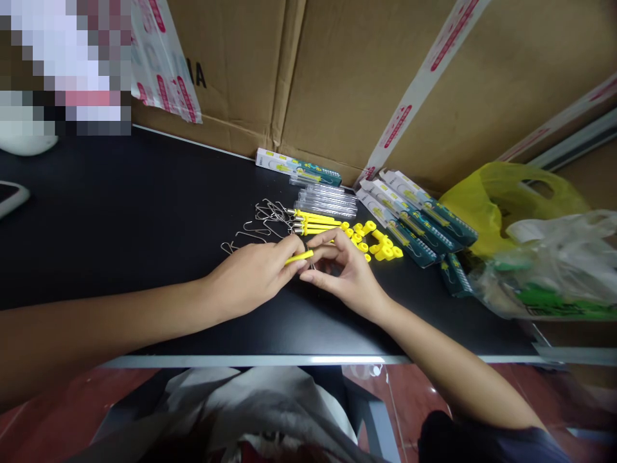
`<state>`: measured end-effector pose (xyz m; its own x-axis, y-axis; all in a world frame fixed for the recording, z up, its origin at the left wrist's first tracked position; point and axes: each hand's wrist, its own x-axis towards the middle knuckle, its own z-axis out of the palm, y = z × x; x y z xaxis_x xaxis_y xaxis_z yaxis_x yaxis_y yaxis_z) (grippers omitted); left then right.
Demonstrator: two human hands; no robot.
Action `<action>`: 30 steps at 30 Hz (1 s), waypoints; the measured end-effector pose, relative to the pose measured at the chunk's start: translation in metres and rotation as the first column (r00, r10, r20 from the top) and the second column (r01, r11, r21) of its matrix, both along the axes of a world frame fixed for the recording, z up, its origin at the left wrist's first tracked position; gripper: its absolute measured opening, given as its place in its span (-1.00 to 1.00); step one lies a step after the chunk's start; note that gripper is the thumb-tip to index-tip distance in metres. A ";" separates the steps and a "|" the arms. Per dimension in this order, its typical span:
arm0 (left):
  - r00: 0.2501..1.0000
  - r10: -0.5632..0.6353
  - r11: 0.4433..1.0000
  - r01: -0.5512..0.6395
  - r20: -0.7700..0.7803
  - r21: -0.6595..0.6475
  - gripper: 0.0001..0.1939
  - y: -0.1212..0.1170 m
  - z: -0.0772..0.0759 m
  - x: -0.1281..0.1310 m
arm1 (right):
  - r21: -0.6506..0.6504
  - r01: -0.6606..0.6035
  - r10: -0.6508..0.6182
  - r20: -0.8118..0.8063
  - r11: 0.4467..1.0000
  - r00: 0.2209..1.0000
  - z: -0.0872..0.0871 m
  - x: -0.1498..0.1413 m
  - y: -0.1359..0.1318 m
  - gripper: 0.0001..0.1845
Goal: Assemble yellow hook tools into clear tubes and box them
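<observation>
My left hand [258, 273] is closed around a yellow plastic rod [301, 257], whose flat end sticks out past the thumb. Curled close to that end, my right hand [344, 273] has its thumb and fingers bent together; a bit of thin metal shows between them, too small to name. Just beyond the hands lie yellow rods with metal springs [318, 222] in a row. Wire hooks [267, 215] are scattered to their left. Small yellow plastic caps [383, 244] form a loose pile to the right.
Clear plastic tubes [328, 200] lie behind the rods. A printed box [299, 167] rests against the cardboard [347, 83]; several more boxes [419, 218] stand right. Plastic bags [554, 257] fill the right end of the black table [168, 212]. A white device [12, 198] sits far left.
</observation>
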<state>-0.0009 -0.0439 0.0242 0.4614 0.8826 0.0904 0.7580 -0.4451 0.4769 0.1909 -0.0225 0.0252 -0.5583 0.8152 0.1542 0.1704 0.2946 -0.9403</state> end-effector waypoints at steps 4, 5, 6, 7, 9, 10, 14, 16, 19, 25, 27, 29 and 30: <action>0.996 -0.015 1.000 0.017 -0.085 0.021 -0.75 0.001 -0.001 0.001 | -0.040 -0.023 0.023 -0.014 0.999 1.000 -0.001 -0.001 0.000 -0.60; 0.994 -0.020 0.999 0.023 -0.105 0.023 -0.74 0.001 -0.002 0.001 | -0.042 -0.028 0.027 -0.019 0.999 0.999 -0.002 -0.001 0.000 -0.60; 0.992 -0.025 0.999 0.028 -0.120 0.023 -0.73 0.000 -0.002 0.001 | -0.045 -0.030 0.028 -0.027 0.999 0.999 -0.003 -0.002 0.000 -0.60; 0.991 -0.030 0.999 0.033 -0.130 0.021 -0.72 0.000 -0.003 0.001 | -0.051 -0.032 0.030 -0.038 0.998 0.999 -0.004 -0.002 0.000 -0.60; 0.990 -0.039 0.999 0.040 -0.137 0.010 -0.72 -0.001 -0.004 0.002 | -0.081 -0.041 0.036 -0.066 0.996 0.997 -0.006 -0.003 -0.001 -0.59; 0.990 -0.043 0.999 0.044 -0.134 0.002 -0.72 -0.001 -0.004 0.002 | -0.100 -0.047 0.039 -0.079 0.994 0.996 -0.007 -0.004 -0.001 -0.58; 0.995 -0.056 0.998 0.052 -0.082 -0.043 -0.73 -0.002 -0.004 0.002 | -0.128 -0.064 0.051 -0.100 0.990 0.994 -0.008 -0.005 -0.002 -0.57; 0.998 -0.058 0.996 0.055 -0.032 -0.069 -0.73 -0.001 -0.004 0.002 | -0.117 -0.070 0.058 -0.096 0.991 0.994 -0.008 -0.006 -0.002 -0.58; 0.996 -0.062 0.992 0.068 0.060 -0.107 -0.74 -0.001 -0.006 0.002 | -0.110 -0.085 0.074 -0.099 0.990 0.992 -0.008 -0.005 -0.002 -0.59; 0.987 -0.108 0.987 0.121 0.120 -0.109 -0.76 -0.005 -0.005 0.002 | -0.061 -0.119 0.113 -0.083 0.991 0.990 -0.005 -0.001 -0.001 -0.62; 0.987 -0.106 0.987 0.120 0.124 -0.106 -0.77 -0.007 -0.003 0.003 | -0.036 -0.121 0.118 -0.071 0.992 0.990 -0.003 -0.001 0.000 -0.62; 0.987 -0.100 0.988 0.113 0.128 -0.106 -0.76 -0.008 -0.003 0.003 | -0.018 -0.107 0.106 -0.060 0.994 0.993 -0.002 0.000 -0.001 -0.64; 0.986 -0.096 0.988 0.111 0.133 -0.105 -0.76 -0.008 -0.003 0.003 | -0.014 -0.099 0.098 -0.055 0.995 0.994 -0.002 0.000 -0.001 -0.64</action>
<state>0.0022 -0.0515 0.0211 0.5420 0.8384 0.0575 0.6406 -0.4564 0.6175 0.1906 -0.0231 0.0233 -0.6273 0.7592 0.1733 0.0902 0.2919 -0.9522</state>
